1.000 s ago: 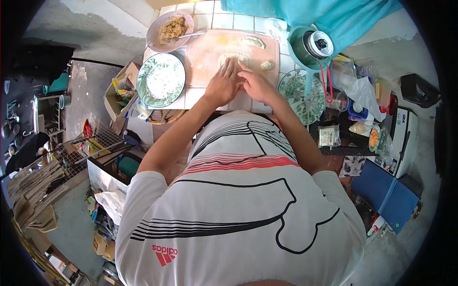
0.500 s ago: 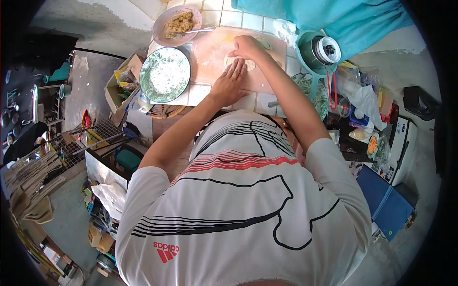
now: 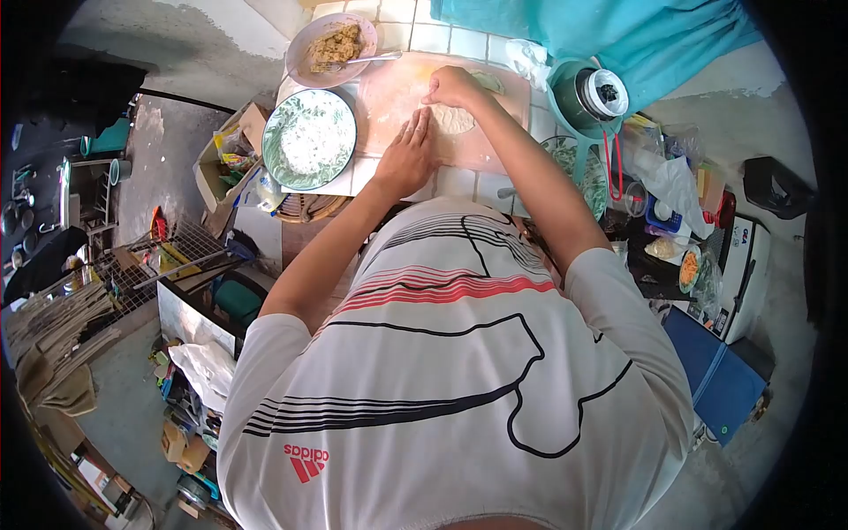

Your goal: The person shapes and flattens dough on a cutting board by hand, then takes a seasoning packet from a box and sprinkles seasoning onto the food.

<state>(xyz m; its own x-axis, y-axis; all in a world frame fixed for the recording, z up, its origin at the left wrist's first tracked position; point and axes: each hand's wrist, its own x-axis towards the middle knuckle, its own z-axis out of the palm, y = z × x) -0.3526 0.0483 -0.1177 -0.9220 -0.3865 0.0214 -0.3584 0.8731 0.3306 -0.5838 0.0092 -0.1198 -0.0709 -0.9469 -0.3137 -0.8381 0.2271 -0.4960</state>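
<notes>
From my end I've got the flat dough [image 3: 455, 121] on the R half of the pink board [image 3: 389, 97], partly under the R hand [image 3: 452, 87] and wrist. L hand [image 3: 408, 161] lies palm down on the board's near part, fingers straight and close together, nothing seen in its grasp; tips sit by the dough's L rim, touching or not I can't tell. R hand is curled, thumb and fingertips drawn in close, pointing L, just above the L fingertips in view; can't tell if it has a pinch of anything. Room-wise, the board's L side is open btwn the L hand and the green-white dish [image 3: 309, 139] w/ white powder, which sits right by the board's L edge. Far L corner's tighter: pink bowl [image 3: 329, 49] w/ brown mix there, fork [image 3: 367, 60] handle reaching over the board edge. R side's tight too, w/ a folded dumpling [image 3: 489, 82] just past the R hand, R forearm crossing the board's near R part, and the teal pan [image 3: 562, 84] beyond the R edge on the tiles [image 3: 455, 183]. Dough's roundish, so no clear pointing end; visible part runs wider side to side, but true long axis I can't tell w/ the top covered.
</notes>
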